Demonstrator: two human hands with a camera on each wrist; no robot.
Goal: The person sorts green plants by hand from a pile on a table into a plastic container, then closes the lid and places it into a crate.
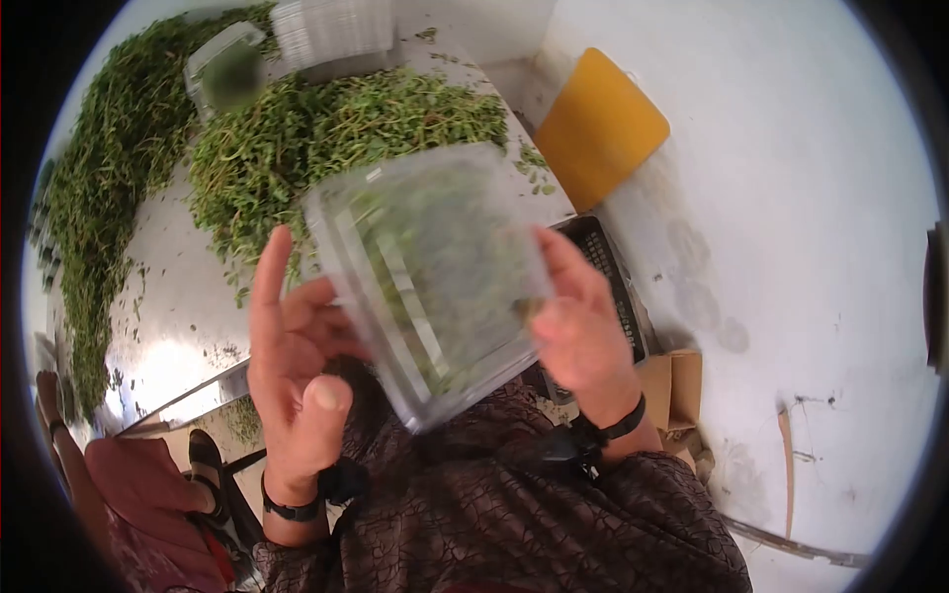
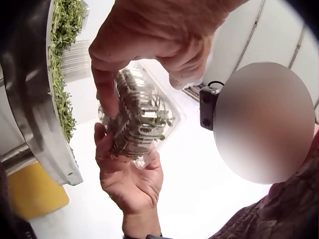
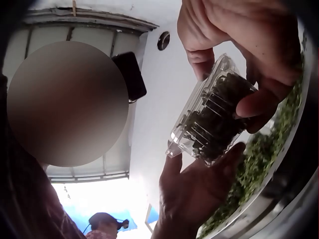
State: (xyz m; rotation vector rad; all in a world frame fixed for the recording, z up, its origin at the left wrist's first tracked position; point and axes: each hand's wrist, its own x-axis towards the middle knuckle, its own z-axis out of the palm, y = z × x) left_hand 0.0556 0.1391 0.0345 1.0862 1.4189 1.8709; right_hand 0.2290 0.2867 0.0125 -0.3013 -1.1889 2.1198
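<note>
A clear plastic clamshell box (image 1: 435, 267) filled with leafy green sprigs is held up in front of the body, blurred in the head view. My right hand (image 1: 588, 331) grips its right side, and the right wrist view shows the thumb pressed on the box wall (image 3: 214, 119). On the other side my left hand (image 1: 297, 385) has its index finger straight and its thumb raised off the box. Its other fingers bend in at the box's left edge, their tips partly hidden behind it. In the right wrist view the left palm (image 3: 192, 194) lies under the box's lower end.
Heaps of cut greens (image 1: 267, 148) cover much of a metal table (image 1: 163, 232). At its back stand a stack of clear boxes (image 1: 336, 30) and another filled box (image 1: 225, 74). A yellow board (image 1: 598, 128), a black crate (image 1: 618, 282) and a cardboard box (image 1: 684, 381) stand rightward. Another person (image 1: 138, 484) is lower left.
</note>
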